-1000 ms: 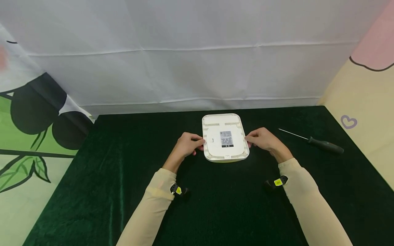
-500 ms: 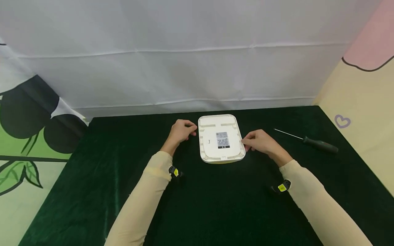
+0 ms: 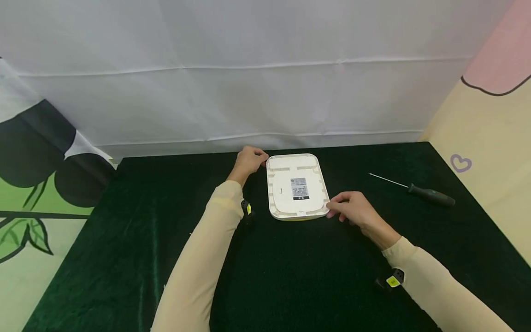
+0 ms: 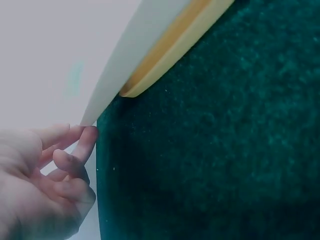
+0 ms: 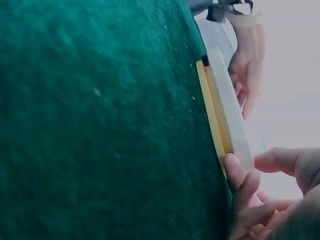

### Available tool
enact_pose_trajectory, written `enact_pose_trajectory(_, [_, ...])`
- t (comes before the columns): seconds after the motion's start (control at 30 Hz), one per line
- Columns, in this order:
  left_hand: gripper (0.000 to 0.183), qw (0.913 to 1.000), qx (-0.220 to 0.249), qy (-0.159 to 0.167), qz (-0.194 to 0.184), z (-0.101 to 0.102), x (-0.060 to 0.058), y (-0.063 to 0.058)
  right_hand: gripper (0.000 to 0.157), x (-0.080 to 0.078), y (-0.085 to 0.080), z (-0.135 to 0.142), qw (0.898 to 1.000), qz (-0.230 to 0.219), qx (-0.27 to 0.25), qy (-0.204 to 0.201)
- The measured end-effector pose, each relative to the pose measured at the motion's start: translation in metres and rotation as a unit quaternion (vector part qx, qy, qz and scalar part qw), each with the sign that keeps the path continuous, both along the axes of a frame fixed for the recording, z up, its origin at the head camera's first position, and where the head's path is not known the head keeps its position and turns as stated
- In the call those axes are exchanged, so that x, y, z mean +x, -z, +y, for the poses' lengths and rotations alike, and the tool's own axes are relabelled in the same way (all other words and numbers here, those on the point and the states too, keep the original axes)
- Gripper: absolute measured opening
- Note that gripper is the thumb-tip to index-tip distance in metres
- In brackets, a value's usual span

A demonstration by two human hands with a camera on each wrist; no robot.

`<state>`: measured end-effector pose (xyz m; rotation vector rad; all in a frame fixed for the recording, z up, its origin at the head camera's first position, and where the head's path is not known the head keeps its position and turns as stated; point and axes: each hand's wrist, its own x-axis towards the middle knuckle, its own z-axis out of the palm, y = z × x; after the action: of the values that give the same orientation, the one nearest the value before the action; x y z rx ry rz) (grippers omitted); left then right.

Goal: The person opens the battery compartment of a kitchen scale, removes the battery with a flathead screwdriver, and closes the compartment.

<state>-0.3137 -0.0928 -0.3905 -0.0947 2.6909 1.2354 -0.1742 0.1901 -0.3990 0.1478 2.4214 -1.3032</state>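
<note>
A flat white plastic device with rounded corners lies near the back of the table, with a printed label in its middle. In the right wrist view a yellow layer shows beneath its white edge. My left hand pinches the far left corner, thumb and forefinger right at the tip of it. At the near right corner, my right hand holds the edge, its thumb on the upper face and fingers curled below.
A screwdriver with a dark handle lies to the right of the device, its shaft toward the back left. Dark green cloth covers the table. A white curtain hangs behind the back edge.
My left hand has let go of the left side and gone up to the far left corner. The right hand has slid down the right edge to the near corner.
</note>
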Motion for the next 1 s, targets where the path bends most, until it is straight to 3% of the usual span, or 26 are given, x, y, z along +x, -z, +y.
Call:
enact_pose_trajectory(0.17, [0.023, 0.9992, 0.008, -0.018, -0.034, -0.002, -0.007, 0.009, 0.033, 0.003, 0.0, -0.004, 1.0, -0.005, -0.016, 0.012])
enact_pose_trajectory(0.27, [0.024, 0.9987, 0.024, -0.012, -0.044, -0.007, -0.006, 0.012, 0.032, 0.002, 0.0, -0.003, 1.0, -0.006, -0.017, 0.017])
enact_pose_trajectory(0.67, [0.023, 0.9918, 0.094, 0.054, -0.068, -0.033, 0.013, 0.01, 0.031, -0.016, -0.001, 0.01, 0.999, 0.033, 0.026, 0.014])
enact_pose_trajectory(1.0, [0.019, 0.9861, 0.099, 0.095, -0.093, -0.055, 0.04, 0.008, 0.03, -0.048, 0.001, 0.016, 0.997, 0.057, 0.05, 0.014])
